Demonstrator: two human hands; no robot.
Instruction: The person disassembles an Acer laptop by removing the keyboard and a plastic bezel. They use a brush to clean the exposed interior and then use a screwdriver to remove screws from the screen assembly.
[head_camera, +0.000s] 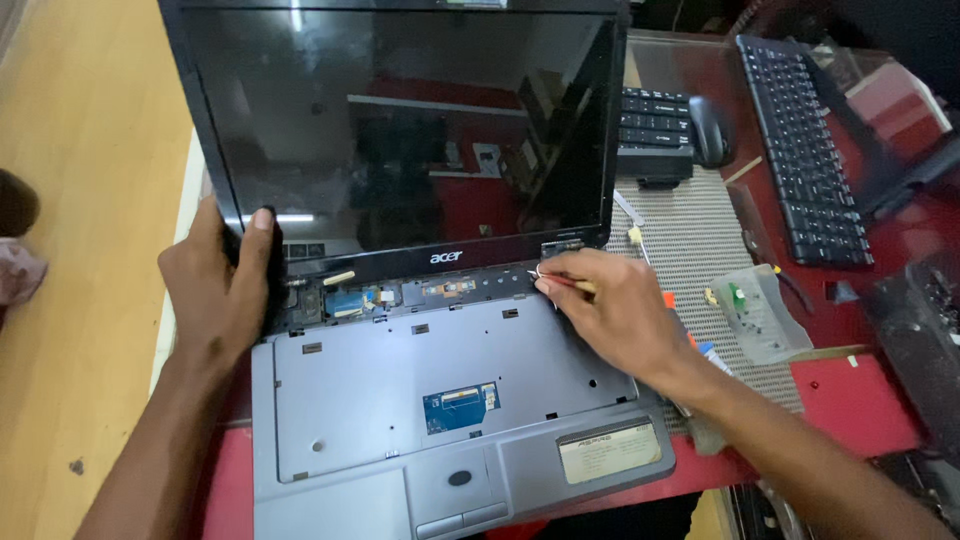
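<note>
Red worktop (850, 410) under grey ribbed mat (700, 250)

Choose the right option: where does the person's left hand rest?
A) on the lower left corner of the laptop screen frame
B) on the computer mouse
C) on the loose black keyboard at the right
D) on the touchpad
A: the left hand grips the lower left corner of the laptop screen frame, thumb on the bezel, while the right hand holds a thin tool near the right hinge.
</note>
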